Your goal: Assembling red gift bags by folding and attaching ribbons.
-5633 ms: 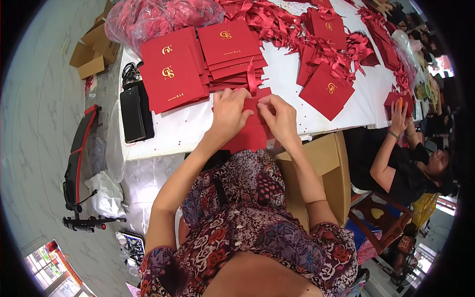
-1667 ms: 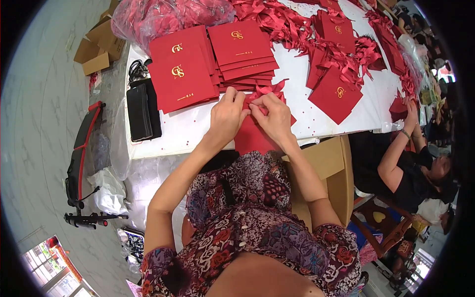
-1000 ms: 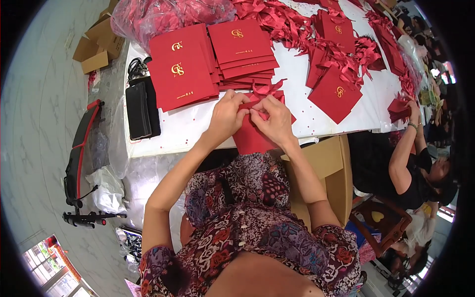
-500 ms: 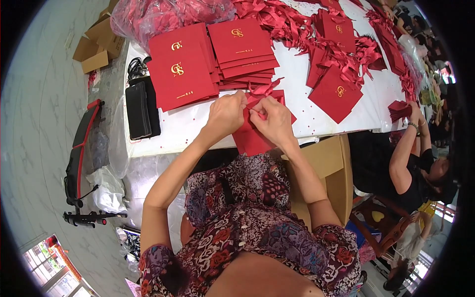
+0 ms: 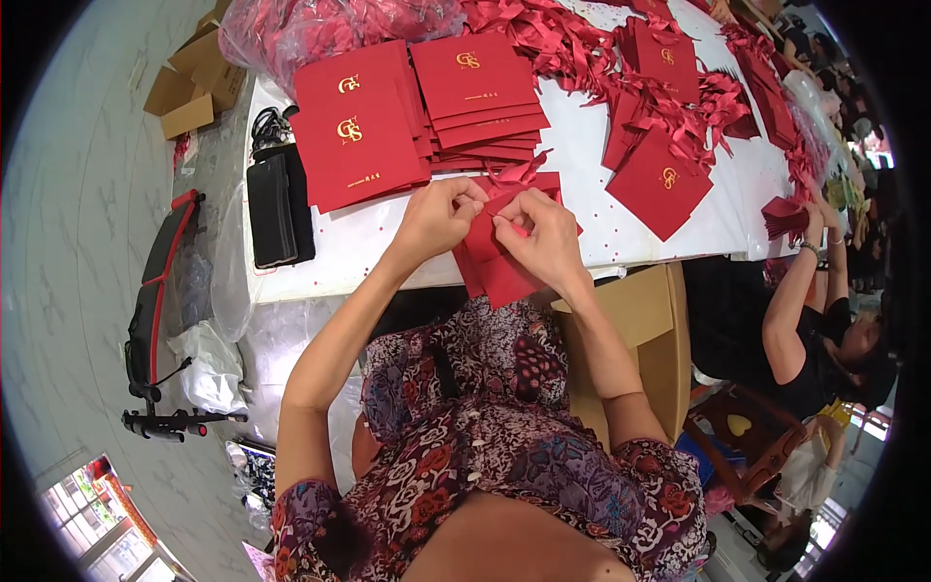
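Over the table's near edge lies a flat red paper gift bag (image 5: 512,279), its lower end sticking out towards me; other red card shows beneath it. My left hand (image 5: 438,215) is closed in a pinch at the bag's left side; what its fingertips hold is too small to make out. My right hand (image 5: 541,241) rests over the bag's right part, thumb and fingers pinched on a bit of red ribbon. A loop of red ribbon (image 5: 519,173) lies just beyond my fingers. Two stacks of flat red bags (image 5: 359,145) with gold print stand beyond and left of my hands.
More red bags (image 5: 664,189) with ribbon handles lie to the right on the white table (image 5: 339,262). A plastic sack of red ribbon (image 5: 330,34) sits at the back. A black phone case (image 5: 272,213) is at left, an opened carton (image 5: 635,310) under the edge. Another person (image 5: 800,310) works at right.
My left fingers have shifted slightly away from the ribbon loop. The bag's lower end has swung a little to the right and towards me. The right hand has barely moved.
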Motion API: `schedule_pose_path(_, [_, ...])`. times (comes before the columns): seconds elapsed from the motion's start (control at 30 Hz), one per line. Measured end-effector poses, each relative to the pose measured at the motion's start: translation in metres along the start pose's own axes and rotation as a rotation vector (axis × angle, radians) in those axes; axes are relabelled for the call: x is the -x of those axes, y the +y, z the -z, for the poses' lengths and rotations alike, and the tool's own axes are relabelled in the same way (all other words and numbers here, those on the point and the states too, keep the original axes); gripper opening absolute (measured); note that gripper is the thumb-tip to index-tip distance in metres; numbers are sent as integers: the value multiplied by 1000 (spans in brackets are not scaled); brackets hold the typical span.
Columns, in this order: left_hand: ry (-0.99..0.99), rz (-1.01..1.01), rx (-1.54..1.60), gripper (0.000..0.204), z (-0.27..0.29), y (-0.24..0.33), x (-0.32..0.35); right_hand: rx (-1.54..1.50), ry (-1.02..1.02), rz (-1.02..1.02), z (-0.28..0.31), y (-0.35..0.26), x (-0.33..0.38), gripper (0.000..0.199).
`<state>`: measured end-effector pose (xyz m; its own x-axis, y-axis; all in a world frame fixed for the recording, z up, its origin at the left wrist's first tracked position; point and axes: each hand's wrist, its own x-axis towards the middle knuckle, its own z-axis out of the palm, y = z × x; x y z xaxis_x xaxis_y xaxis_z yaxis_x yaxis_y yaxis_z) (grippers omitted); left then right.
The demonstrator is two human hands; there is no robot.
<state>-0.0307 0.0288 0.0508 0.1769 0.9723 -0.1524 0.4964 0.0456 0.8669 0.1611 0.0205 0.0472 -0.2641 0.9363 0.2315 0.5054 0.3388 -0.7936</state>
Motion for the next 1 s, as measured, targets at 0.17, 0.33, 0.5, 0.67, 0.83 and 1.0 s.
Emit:
schedule_pose_path(0.17, [-15, -19, 30, 12, 1, -5, -2, 7, -20, -18, -1, -1, 0, 14])
schedule_pose_path(0.33, [99, -141, -3, 12, -5, 4, 5, 53, -28, -38, 0, -8, -2, 15])
schedule_pose_path(0.5, [64, -62, 74, 12, -2, -1, -1, 1, -63, -56, 9, -6, -4, 15])
schedule_pose_path(0.67, [-39, 44, 169, 17, -3, -16, -6, -8, -77, -58, 11, -8, -2, 14])
schedule_pose_path(0.83, [-71, 43, 292, 16, -2, -17, -6, -60, -41, -96, 11, -4, -1, 15])
schedule_pose_path(1.0, [-52, 41, 231, 16, 0, -7, 0, -54, -43, -114, 12, -7, -3, 14])
